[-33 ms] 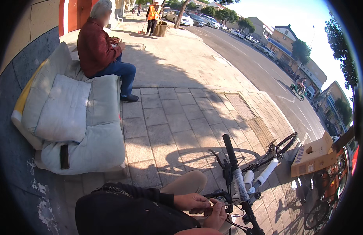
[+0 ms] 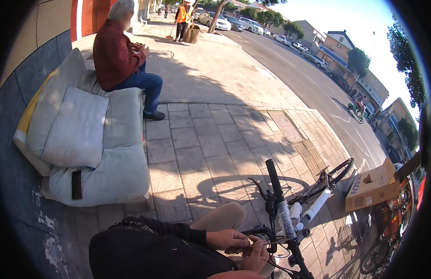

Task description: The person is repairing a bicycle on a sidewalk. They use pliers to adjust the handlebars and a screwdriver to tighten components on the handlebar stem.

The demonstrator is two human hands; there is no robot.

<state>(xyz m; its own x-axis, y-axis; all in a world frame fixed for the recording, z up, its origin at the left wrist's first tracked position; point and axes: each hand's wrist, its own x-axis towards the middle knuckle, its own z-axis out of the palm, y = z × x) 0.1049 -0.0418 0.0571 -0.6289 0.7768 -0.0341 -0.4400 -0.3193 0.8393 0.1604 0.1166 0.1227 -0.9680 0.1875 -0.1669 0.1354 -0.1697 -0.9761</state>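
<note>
My left hand (image 2: 228,239) and my right hand (image 2: 256,257) meet beside a bicycle's handlebar (image 2: 286,223). The fingertips of both are pinched together on a thin pale strand (image 2: 270,242), which runs toward the bar; it looks like a cable, but its end is hidden in my fingers. Clear wrap covers part of the black bar, and a black grip (image 2: 273,174) and brake lever (image 2: 258,187) stick up from it. White padding (image 2: 316,204) is wrapped around the frame tubes. Dark cables hang below the bar, close to my right hand.
A worn pale sofa (image 2: 122,179) stands at the left with a phone-like black object (image 2: 76,185) on it. A seated person (image 2: 118,56) occupies its far end. At the right are a cardboard box (image 2: 371,188) and a bicycle wheel (image 2: 341,171). A road lies beyond the paving.
On the road, the rider on the green two-wheeler has moved slightly to the right and down. My hands and the bicycle show almost no movement.
</note>
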